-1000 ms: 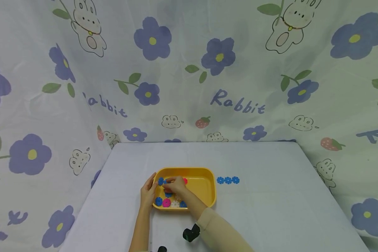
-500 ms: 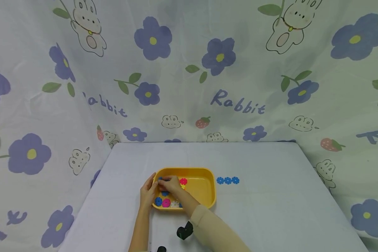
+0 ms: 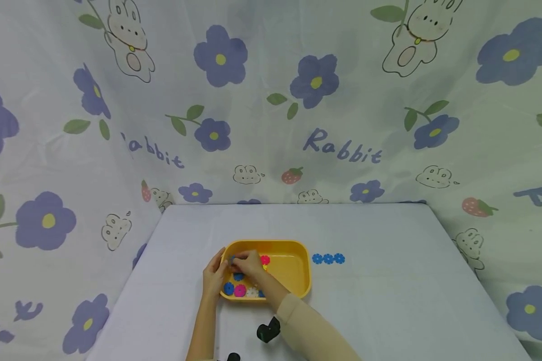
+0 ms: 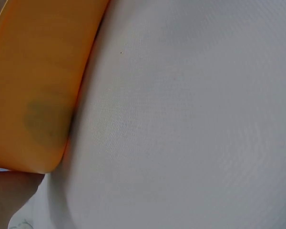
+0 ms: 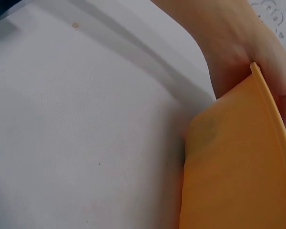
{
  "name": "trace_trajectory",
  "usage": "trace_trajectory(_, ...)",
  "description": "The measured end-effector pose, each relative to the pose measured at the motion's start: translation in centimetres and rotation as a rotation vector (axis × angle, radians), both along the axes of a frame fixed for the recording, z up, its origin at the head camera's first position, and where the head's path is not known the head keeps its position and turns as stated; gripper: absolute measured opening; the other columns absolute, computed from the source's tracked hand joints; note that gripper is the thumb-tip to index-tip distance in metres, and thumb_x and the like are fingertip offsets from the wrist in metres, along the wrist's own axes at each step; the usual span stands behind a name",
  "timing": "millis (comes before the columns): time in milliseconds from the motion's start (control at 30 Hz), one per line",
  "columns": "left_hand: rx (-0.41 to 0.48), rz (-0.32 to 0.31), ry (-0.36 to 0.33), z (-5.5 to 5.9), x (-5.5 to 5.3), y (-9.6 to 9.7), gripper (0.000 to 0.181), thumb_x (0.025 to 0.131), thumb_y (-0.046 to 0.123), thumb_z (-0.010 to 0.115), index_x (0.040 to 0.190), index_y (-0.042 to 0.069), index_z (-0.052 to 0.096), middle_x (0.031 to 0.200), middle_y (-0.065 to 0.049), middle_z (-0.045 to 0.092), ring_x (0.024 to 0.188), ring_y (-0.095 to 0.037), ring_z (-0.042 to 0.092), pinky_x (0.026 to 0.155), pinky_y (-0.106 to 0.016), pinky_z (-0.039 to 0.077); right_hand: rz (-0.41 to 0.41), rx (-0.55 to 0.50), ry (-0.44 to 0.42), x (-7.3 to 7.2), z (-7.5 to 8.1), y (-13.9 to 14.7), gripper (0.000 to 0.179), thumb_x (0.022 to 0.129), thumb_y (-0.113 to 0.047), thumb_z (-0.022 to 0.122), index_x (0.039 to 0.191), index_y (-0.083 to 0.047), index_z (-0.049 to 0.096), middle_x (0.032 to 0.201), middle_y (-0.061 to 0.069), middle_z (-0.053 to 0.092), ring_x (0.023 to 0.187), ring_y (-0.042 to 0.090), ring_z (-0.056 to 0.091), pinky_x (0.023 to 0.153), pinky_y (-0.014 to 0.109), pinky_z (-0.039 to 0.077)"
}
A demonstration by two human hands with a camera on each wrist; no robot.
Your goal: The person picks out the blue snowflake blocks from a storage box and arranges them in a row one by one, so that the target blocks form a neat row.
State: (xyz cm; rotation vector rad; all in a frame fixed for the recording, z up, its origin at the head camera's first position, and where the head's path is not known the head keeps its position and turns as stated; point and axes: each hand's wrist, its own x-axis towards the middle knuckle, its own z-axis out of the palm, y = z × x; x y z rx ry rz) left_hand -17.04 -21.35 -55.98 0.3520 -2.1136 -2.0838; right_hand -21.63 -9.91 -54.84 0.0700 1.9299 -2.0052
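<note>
A yellow tray [image 3: 293, 273] sits on the white table with small flower-shaped plastic discs in its left half. My left hand [image 3: 214, 273] holds the tray's left side, thumb at the rim; part of that hand shows below the tray in the left wrist view. Inside the tray, my right hand [image 3: 249, 263] pinches a blue flower-shaped disc [image 3: 232, 259] near the left wall; its fingertips are small and partly hidden. Around it lie another blue disc [image 3: 228, 288], pink discs [image 3: 240, 291] and a white disc [image 3: 252, 292]. The right hand covers some discs.
Three blue flower discs [image 3: 328, 258] lie in a row right of the tray, edges touching or nearly so. A black wrist device [image 3: 268, 330] is by the right sleeve. Patterned cloth [image 3: 262, 110] hangs behind the table.
My right hand has moved left inside the tray, from the middle discs to the blue disc by the left wall. My left hand stays on the tray's side.
</note>
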Motion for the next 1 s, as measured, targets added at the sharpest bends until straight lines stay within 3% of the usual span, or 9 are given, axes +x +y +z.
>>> trace_trajectory(167,-0.002,-0.014,0.002,0.0,0.0,-0.1,0.043,0.098,0.007,0.047,0.140,0.002,0.042,0.148,-0.020,0.034,0.137,-0.032,0.029,0.105,-0.027,0.036,-0.004,-0.030,0.017,-0.3,0.4,1.1,0.024,0.084,0.006,0.060,0.106,0.017,0.062,0.083,0.025,0.068,0.076,0.035,0.069,0.067,0.034,0.059)
trace_trajectory(333,0.004,-0.020,0.002,0.0,0.0,0.0,0.043,0.098,0.006,0.047,0.141,0.002,0.042,0.146,-0.021,0.035,0.135,-0.031,0.034,0.104,-0.026,0.037,0.035,-0.105,0.019,-0.7,0.6,2.6,0.029,0.085,0.007,0.060,0.113,0.014,0.060,0.086,0.028,0.068,0.078,0.035,0.069,0.069,0.035,0.059)
trace_trajectory(600,-0.013,-0.008,-0.010,0.2,0.1,0.1,0.043,0.098,0.006,0.046,0.141,0.001,0.041,0.147,-0.022,0.034,0.137,-0.034,0.030,0.108,-0.040,0.030,0.075,-0.154,0.056,-0.7,1.7,5.1,0.029,0.087,0.007,0.060,0.115,0.012,0.061,0.090,0.031,0.067,0.082,0.036,0.069,0.081,0.046,0.054)
trace_trajectory(767,-0.007,-0.015,-0.018,0.3,0.2,0.1,0.044,0.099,0.007,0.046,0.142,0.002,0.040,0.148,-0.019,0.033,0.138,-0.031,0.029,0.110,-0.039,0.029,0.073,-0.190,0.037,-0.9,2.4,6.5,0.029,0.088,0.005,0.059,0.117,0.011,0.060,0.088,0.025,0.069,0.082,0.031,0.070,0.085,0.045,0.052)
trace_trajectory(1000,-0.007,-0.013,-0.018,0.3,0.1,0.1,0.044,0.098,0.006,0.047,0.141,0.002,0.040,0.148,-0.018,0.035,0.138,-0.029,0.030,0.109,-0.033,0.029,0.124,-0.177,0.089,-0.9,3.2,8.8,0.031,0.090,0.003,0.057,0.121,0.010,0.058,0.091,0.023,0.069,0.077,0.020,0.071,0.088,0.049,0.050)
